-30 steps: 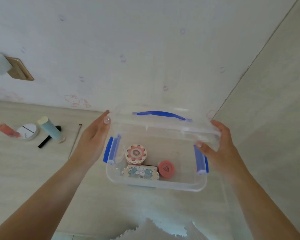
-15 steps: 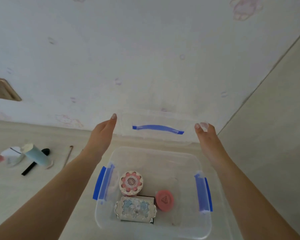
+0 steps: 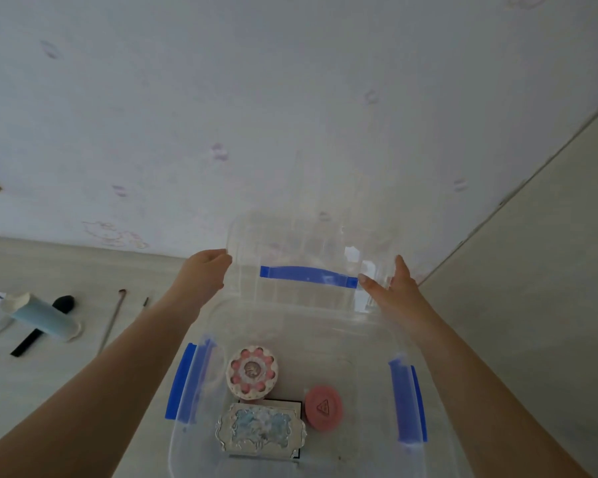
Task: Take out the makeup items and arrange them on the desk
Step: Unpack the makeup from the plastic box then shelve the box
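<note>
Clear plastic makes up both the lid (image 3: 308, 257) and the storage box (image 3: 311, 426) under it. The lid, with one blue handle (image 3: 308, 276) across it, is held above the box's far rim, close to the wall (image 3: 290, 98) along the counter's far edge. The left hand (image 3: 206, 274) grips the lid's left end with curled fingers; the right hand (image 3: 392, 288) holds the right end, thumb in front and fingers behind. The box stands open on the counter (image 3: 49, 391) near the right-hand side wall, with two blue latches, one on each side. Inside lie three makeup items: a round flower-topped compact (image 3: 252, 372), a rectangular ornate palette (image 3: 260, 431) just in front of it, and a round pink case (image 3: 324, 408) beside the palette. The far half of the box floor is bare. Toward the counter's left edge lie a pale blue tube (image 3: 44, 315), a black brush (image 3: 42, 326) and two thin sticks (image 3: 113, 320), well apart from the box
</note>
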`<state>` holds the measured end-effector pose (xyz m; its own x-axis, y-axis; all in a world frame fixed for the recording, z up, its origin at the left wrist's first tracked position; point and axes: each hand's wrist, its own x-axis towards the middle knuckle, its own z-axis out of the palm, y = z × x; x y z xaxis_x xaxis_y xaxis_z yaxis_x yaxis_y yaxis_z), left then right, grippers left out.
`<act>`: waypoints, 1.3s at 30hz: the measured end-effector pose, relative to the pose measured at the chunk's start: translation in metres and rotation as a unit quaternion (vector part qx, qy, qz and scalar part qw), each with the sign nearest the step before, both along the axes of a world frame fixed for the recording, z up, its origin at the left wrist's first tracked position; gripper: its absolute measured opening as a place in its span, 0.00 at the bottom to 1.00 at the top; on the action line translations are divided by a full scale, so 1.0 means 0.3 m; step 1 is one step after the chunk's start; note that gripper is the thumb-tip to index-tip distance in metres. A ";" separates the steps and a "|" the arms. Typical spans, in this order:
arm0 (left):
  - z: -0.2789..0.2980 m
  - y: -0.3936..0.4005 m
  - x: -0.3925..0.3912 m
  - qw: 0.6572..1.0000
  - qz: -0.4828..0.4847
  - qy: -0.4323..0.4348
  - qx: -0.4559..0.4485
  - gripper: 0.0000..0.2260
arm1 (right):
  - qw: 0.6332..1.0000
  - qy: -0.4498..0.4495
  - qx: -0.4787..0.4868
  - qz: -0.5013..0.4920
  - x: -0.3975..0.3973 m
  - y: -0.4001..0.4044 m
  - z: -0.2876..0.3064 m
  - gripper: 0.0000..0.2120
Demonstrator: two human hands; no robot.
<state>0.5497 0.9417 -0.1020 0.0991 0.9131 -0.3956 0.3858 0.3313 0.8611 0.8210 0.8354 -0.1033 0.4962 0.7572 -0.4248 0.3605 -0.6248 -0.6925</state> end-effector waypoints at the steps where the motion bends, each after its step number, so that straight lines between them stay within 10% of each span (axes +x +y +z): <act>1: -0.007 -0.004 -0.005 1.000 0.000 -0.002 -0.006 0.11 | 1.000 0.007 -0.004 0.001 -0.001 -0.002 -0.003 0.45; 29: -0.014 -0.052 0.000 0.996 -0.049 0.072 0.035 0.21 | 0.999 0.006 -0.028 0.033 0.016 -0.061 -0.006 0.34; 35: 0.103 -0.215 0.000 0.907 -0.173 0.162 0.347 0.14 | 0.927 -0.255 0.210 0.181 -0.097 -0.182 0.088 0.19; 39: 0.076 -0.313 0.019 0.842 -0.362 0.219 0.335 0.17 | 0.892 -0.272 0.225 0.283 -0.196 -0.242 0.079 0.17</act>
